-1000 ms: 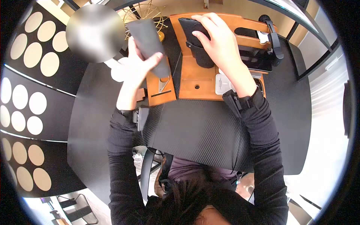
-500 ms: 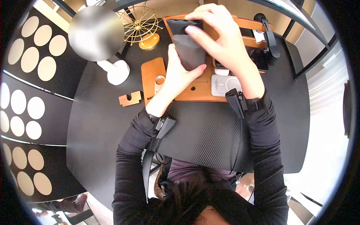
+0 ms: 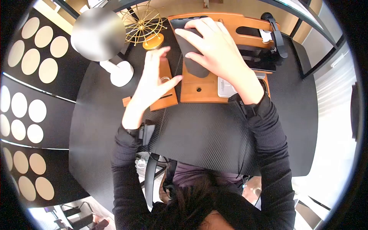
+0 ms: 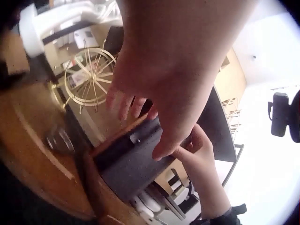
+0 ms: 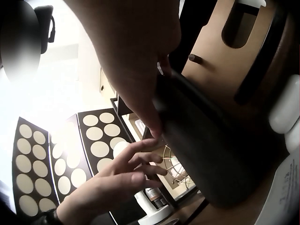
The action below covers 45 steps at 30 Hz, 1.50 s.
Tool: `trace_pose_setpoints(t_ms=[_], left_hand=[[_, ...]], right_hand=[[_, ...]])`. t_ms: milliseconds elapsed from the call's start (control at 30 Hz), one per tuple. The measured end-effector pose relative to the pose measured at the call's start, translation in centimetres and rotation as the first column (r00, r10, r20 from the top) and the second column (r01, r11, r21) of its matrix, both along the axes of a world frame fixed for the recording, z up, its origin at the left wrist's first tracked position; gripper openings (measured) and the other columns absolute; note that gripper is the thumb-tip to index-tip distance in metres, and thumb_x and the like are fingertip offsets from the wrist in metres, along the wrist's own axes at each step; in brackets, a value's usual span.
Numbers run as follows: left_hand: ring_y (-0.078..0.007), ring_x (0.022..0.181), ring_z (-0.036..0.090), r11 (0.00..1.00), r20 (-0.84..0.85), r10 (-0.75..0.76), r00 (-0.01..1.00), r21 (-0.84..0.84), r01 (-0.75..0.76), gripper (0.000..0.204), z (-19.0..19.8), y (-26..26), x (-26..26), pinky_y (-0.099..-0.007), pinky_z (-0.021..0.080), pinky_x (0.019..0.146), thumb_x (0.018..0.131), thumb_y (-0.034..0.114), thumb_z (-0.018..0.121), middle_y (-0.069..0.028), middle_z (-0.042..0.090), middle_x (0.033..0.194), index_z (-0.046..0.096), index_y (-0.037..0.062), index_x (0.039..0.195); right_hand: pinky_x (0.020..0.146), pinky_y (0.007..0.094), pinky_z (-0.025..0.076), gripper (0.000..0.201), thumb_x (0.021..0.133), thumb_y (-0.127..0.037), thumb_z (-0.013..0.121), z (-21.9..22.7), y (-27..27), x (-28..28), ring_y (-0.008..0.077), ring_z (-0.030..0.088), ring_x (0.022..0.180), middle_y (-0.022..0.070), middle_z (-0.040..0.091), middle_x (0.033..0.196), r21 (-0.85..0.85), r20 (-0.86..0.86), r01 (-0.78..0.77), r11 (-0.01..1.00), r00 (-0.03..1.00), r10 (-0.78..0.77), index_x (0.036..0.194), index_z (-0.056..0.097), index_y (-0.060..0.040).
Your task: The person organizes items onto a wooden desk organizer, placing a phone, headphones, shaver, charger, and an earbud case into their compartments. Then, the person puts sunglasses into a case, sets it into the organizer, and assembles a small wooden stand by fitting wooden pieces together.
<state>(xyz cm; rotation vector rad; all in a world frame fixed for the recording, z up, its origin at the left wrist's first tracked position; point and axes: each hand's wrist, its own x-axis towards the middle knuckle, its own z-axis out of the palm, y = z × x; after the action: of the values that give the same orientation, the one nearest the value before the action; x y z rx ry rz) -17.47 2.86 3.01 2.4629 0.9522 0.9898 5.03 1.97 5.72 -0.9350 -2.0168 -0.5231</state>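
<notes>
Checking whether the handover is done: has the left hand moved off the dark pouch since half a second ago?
Yes. The left hand has drawn left, off the dark pouch, over the small wooden tray.

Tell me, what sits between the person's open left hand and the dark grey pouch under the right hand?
In the head view, nothing: only air and the wooden organiser tray below separate the left hand from the dark grey pouch.
</notes>
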Motion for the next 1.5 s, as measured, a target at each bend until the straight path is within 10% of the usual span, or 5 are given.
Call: trace_pose_setpoints(t_ms=[500,667,900,1200,1500], left_hand=[[-0.028,0.089,0.064,0.952,-0.634,0.057,0.771,-0.197,-0.232,0.051,-0.9,0.0,-12.4,-0.0387,0.053,0.075,0.064,-0.007,0.066,-0.0161,0.061,0.094,0.056,-0.0019,0.114],[-0.0151,0.09,0.06,0.76,-0.068,-0.1,0.993,-0.649,0.032,0.063,-0.3,0.4,-12.4,-0.0289,0.054,0.074,0.075,-0.001,0.069,-0.0093,0.06,0.105,0.046,-0.0014,0.134],[-0.0166,0.095,0.062,0.566,0.26,-0.08,0.962,-0.783,0.258,0.065,-0.1,0.6,-11.8,-0.0307,0.052,0.084,0.083,0.0,0.062,-0.007,0.061,0.107,0.038,0.0028,0.144],[-0.0237,0.109,0.061,0.598,0.266,-0.012,0.964,-0.771,0.22,0.071,-1.0,0.9,-11.7,-0.0351,0.052,0.088,0.08,0.007,0.062,-0.0103,0.062,0.109,0.037,0.0065,0.146],[-0.0216,0.108,0.06,0.602,0.23,-0.032,0.973,-0.772,0.203,0.07,-0.8,0.7,-11.5,-0.0334,0.051,0.087,0.079,0.009,0.063,-0.0087,0.062,0.107,0.039,0.0059,0.145]], right_hand=[[0.116,0.0495,0.032,0.056,0.07,-0.014,0.08,0.8,-2.3,-2.9,0.0269,0.047,0.128,0.0048,0.055,0.132,0.025,0.099,0.135,0.991,0.986,-0.137,0.123,0.062,-0.0135],[0.091,0.0394,0.046,0.018,0.075,-0.007,0.064,-1.8,-2.5,-7.1,0.0254,0.057,0.098,0.0064,0.059,0.096,-0.227,0.13,-0.214,0.95,0.96,0.247,0.093,0.062,-0.0064],[0.088,0.04,0.052,0.037,0.075,0.004,0.065,-8.3,0.7,-8.9,0.0293,0.058,0.109,0.0122,0.061,0.111,-0.639,0.14,-0.129,0.758,0.95,0.28,0.111,0.067,-0.0056],[0.063,0.0435,0.05,0.005,0.074,-0.001,0.065,-5.2,0.3,-6.8,0.0404,0.063,0.07,0.0217,0.063,0.08,-0.646,-0.125,-0.401,0.65,0.895,0.428,0.074,0.061,0.0019],[0.063,0.0274,0.049,0.018,0.081,-0.009,0.074,7.5,-4.9,5.1,0.0142,0.063,0.071,0.0054,0.066,0.081,-0.577,-0.16,-0.197,0.792,0.979,0.128,0.096,0.072,0.0001]])
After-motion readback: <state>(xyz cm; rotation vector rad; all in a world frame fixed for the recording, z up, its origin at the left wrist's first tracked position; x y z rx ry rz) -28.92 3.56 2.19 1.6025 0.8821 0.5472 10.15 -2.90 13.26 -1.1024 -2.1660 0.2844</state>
